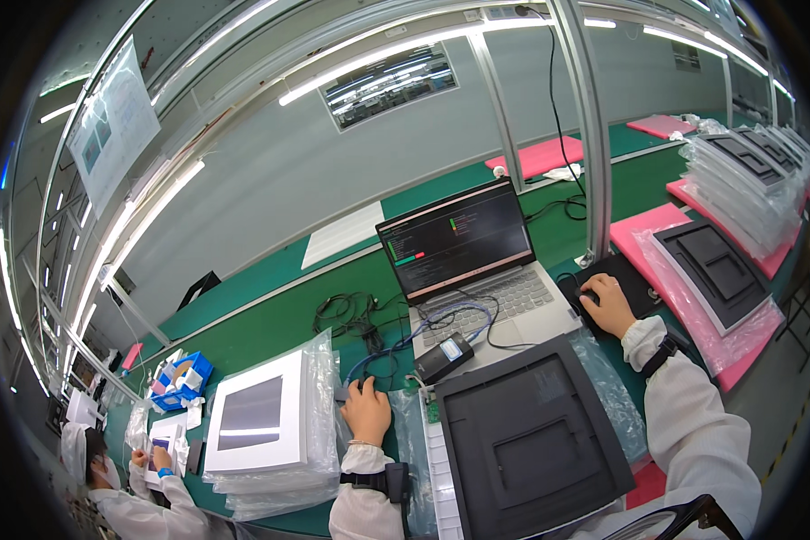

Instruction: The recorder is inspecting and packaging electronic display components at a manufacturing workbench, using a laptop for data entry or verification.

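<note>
- By the left hand, at lower centre, fingers are bent beside blue cables; whether anything is gripped cannot be told.
- By the right hand, right of centre, a black mouse is partly covered; how tightly its fingers are closed cannot be told.
- Between them, the dark panel is left untouched by the fingers, its long axis tilted rightward toward the lower edge.
- Its upper right corner is neared most closely by the right hand.
</note>
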Motion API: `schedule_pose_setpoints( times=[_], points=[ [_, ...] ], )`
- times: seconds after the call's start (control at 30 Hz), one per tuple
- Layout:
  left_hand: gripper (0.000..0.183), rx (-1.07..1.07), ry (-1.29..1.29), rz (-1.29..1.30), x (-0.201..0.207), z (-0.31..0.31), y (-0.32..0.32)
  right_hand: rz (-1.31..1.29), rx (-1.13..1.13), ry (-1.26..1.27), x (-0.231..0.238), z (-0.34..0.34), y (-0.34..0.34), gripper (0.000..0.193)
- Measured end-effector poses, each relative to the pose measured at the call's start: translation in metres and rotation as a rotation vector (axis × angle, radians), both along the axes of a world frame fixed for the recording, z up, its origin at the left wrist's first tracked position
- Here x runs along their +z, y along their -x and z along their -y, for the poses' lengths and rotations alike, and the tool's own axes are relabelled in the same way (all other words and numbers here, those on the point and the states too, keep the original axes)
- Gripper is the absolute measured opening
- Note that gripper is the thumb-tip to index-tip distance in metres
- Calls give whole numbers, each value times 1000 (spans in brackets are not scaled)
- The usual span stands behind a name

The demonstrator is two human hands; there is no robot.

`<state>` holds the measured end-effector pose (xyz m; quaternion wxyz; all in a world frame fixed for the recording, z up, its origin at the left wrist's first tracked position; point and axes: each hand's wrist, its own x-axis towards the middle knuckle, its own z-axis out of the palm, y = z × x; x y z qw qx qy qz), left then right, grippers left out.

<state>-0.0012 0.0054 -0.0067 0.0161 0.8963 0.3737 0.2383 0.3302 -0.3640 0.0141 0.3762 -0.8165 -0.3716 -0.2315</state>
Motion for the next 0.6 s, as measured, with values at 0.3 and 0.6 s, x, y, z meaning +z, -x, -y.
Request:
schedule_pose_setpoints(
  times=[0.3,0.6],
  points=[
    [38,13,-2,-24,3,0,2,-9,16,-4,1,0,2,17],
    [39,-6,2,13,-2,-1,1,-20,46,2,4,0,3,18]
  ],
)
